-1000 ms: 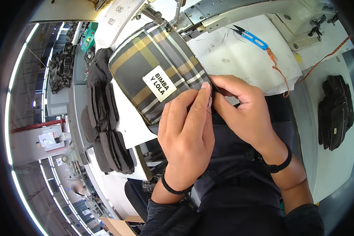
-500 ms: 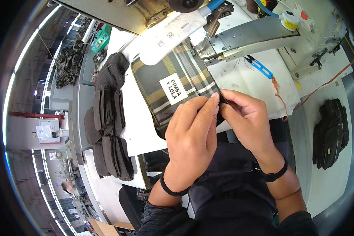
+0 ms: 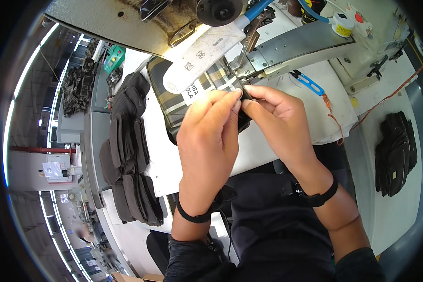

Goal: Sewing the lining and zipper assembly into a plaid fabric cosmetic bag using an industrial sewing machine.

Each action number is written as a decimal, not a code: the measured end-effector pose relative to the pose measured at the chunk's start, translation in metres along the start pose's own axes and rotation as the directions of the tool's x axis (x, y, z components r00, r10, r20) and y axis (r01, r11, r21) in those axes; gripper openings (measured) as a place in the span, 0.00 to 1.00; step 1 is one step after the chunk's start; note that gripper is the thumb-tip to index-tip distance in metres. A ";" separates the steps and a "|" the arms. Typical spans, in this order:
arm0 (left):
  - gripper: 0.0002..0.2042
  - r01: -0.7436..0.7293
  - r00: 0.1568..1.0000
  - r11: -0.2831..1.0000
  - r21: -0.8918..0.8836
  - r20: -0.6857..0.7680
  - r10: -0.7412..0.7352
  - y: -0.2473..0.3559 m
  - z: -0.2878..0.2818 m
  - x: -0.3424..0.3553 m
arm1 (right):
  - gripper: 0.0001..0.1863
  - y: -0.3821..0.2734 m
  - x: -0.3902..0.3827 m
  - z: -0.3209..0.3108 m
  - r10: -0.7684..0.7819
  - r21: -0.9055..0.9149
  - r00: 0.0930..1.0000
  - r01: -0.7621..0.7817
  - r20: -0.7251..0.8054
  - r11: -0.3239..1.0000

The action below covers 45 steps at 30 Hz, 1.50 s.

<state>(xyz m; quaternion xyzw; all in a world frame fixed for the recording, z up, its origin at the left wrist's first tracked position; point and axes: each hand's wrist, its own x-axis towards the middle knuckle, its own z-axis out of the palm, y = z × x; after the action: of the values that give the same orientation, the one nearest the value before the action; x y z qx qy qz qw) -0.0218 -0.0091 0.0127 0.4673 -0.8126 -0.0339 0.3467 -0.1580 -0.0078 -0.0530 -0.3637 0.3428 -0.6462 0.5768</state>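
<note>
A plaid fabric pouch [image 3: 171,115] in dark grey, white and tan, with dark edging, lies beneath the head of a sewing machine [image 3: 298,51]. Its white label is partly covered by my left hand and by a long white machine part. My left hand [image 3: 204,134] rests over the pouch's near side, thumb and fingertips pinched on its right edge close to the needle area. Facing it, my right hand [image 3: 284,122] pinches the same dark edge between thumb and forefinger. The pouch's near right corner is mostly hidden behind my fingers.
Blue thread snips [image 3: 310,83] with an orange cord lie right of the machine's narrow arm. Several dark pouches [image 3: 129,127] are heaped along the table's left side. More dark pieces [image 3: 394,152] sit on a white surface at far right. A green device [image 3: 114,58] stands back left.
Both hands have moved away from me and slightly left, carrying the pouch further under the machine head. Its edge is now closer to the needle area, and the label is more covered.
</note>
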 end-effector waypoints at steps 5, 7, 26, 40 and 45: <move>0.08 -0.009 0.999 0.997 0.071 0.051 0.005 -0.009 -0.004 0.014 | 0.08 0.000 0.010 0.012 -0.007 -0.014 0.999 0.007 -0.037 1.000; 0.08 -0.035 0.999 0.999 -0.005 0.018 0.035 -0.014 -0.004 0.014 | 0.06 0.004 0.011 0.016 -0.063 0.003 0.994 0.064 -0.085 0.998; 0.14 -0.140 0.990 0.803 0.579 0.097 0.103 0.000 -0.022 -0.003 | 0.12 0.021 0.006 0.038 -0.271 -0.251 0.922 0.203 -0.275 0.947; 0.12 -0.632 0.763 0.711 0.308 0.088 0.641 -0.044 -0.022 0.040 | 0.24 0.026 -0.018 0.035 -0.415 -0.487 0.893 0.288 -0.174 0.825; 0.14 -0.722 0.690 0.673 0.161 0.238 0.683 -0.043 -0.028 0.039 | 0.18 0.004 -0.020 0.010 -0.165 -0.302 0.983 0.135 -0.077 0.944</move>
<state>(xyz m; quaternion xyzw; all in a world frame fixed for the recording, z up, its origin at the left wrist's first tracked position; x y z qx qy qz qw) 0.0138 -0.0562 0.0383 0.1520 -0.9521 0.1646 0.2080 -0.1455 0.0114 -0.0531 -0.4377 0.4355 -0.6472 0.4471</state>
